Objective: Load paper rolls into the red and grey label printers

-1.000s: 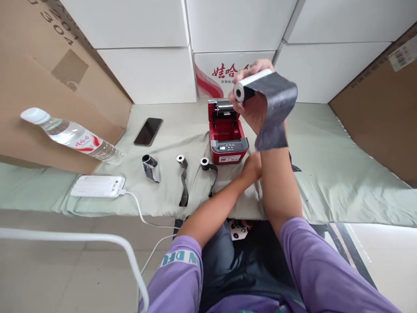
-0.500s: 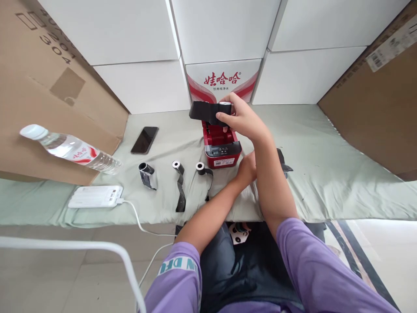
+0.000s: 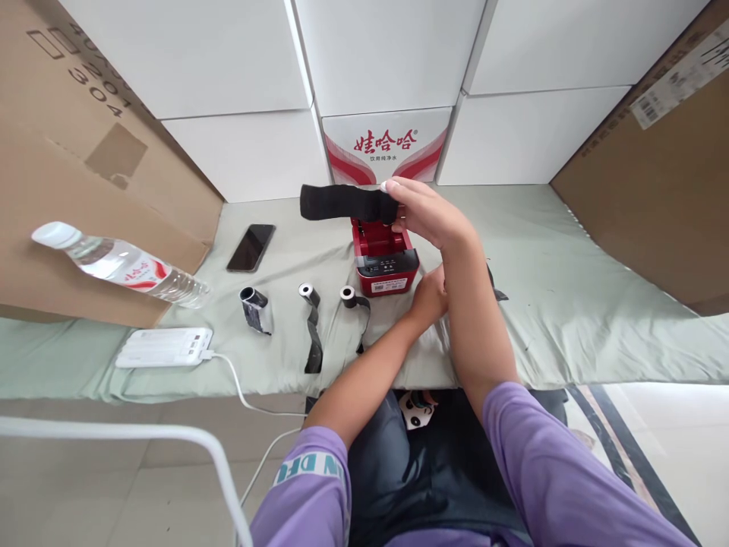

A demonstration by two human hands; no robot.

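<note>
The red printer (image 3: 386, 254) sits with its lid open near the back of the green cloth (image 3: 569, 304), just in front of the stacked white boxes (image 3: 387, 53). Brown cartons (image 3: 85, 175) wall in the left side and another carton (image 3: 654, 190) the right. The widest bare stretch of cloth lies to the right of the printer; to its left the cloth is occupied.

The right hand (image 3: 424, 216) hovers above the printer's open bay. Its fingers (image 3: 399, 199) are curled closed around a roll (image 3: 392, 203), whose dark tail (image 3: 342, 202) stretches out to the left, level, clear of the printer. The roll is in the air, not seated in the bay.

The left hand (image 3: 430, 292) rests on the cloth just right of the printer's front corner, partly hidden by the right forearm; whether its fingers are open or closed cannot be told.

Three small rolls (image 3: 307, 292) lie in a row left of the printer, near a phone (image 3: 250, 248), a power bank (image 3: 164, 347) and a water bottle (image 3: 114, 262).
</note>
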